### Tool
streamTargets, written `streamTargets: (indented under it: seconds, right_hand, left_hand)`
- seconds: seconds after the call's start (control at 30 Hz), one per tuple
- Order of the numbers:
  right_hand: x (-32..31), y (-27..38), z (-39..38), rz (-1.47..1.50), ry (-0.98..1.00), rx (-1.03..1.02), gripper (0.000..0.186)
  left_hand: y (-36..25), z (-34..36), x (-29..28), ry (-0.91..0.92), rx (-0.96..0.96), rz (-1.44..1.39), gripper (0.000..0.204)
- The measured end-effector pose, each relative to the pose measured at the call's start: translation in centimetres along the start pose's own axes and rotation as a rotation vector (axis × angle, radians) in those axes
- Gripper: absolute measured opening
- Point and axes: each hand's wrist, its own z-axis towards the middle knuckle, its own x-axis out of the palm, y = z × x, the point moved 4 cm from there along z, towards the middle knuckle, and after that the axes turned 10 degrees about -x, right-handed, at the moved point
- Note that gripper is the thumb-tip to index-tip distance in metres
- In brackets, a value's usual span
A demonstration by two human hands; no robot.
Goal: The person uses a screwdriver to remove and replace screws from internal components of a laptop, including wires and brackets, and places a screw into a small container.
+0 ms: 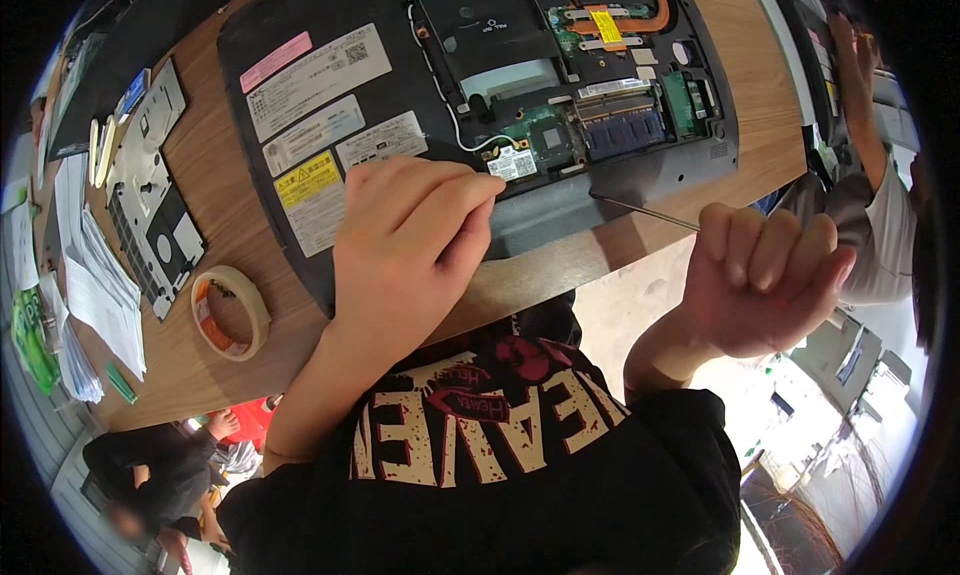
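An upside-down black laptop [560, 197] lies on the wooden desk with its inner parts exposed. My left hand [415, 240] rests over its near edge, fingers curled together; what they hold, if anything, is hidden. Its fingertips are beside a small labelled card [511, 164] where a white cable ends. To the right, my right hand [765, 275] is closed around a screwdriver [650, 212], whose handle is hidden in the fist. The thin metal shaft points left, its tip at the laptop's near edge strip, below the memory module [622, 133].
Left of the laptop lie a detached cover panel [155, 190], a tape roll [262, 320] and stacked papers [100, 285]. A co-worker's arm [860, 105] shows at the far right beside another dark device [808, 70]. Another person [150, 480] is at the lower left.
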Motion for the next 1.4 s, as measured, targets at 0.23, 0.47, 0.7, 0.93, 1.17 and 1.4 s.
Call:
streamTargets:
  seconds: [0.23,0.47,0.7,0.93,1.17,1.4]
  right_hand:
    - [-1.1,1.4,-1.1,-0.043,0.003,-0.029,0.043]
    - [-1.9,2.5,-2.2,-0.044,-0.038,-0.061,0.041]
    - [-2.4,1.5,-3.2,-0.005,-0.123,-0.028,0.04]
    - [-3.0,1.0,-3.9,-0.013,-0.172,-0.006,0.042]
    - [-3.3,1.0,-4.2,-0.039,-0.199,-0.021,0.042]
    - [-3.6,1.1,-4.3,-0.031,-0.176,-0.02,0.043]
  left_hand:
    - [0.3,0.3,-0.1,0.017,-0.005,0.03,0.017]
    - [0.3,0.8,-1.2,0.071,0.055,0.199,0.014]
    - [0.8,1.4,-1.1,0.076,0.099,0.247,0.014]
    - [0.5,1.5,-0.7,0.154,0.105,0.207,0.015]
    - [0.0,2.2,-0.5,0.224,0.133,0.244,0.015]
    - [-0.2,2.7,-0.7,0.257,0.197,0.291,0.011]
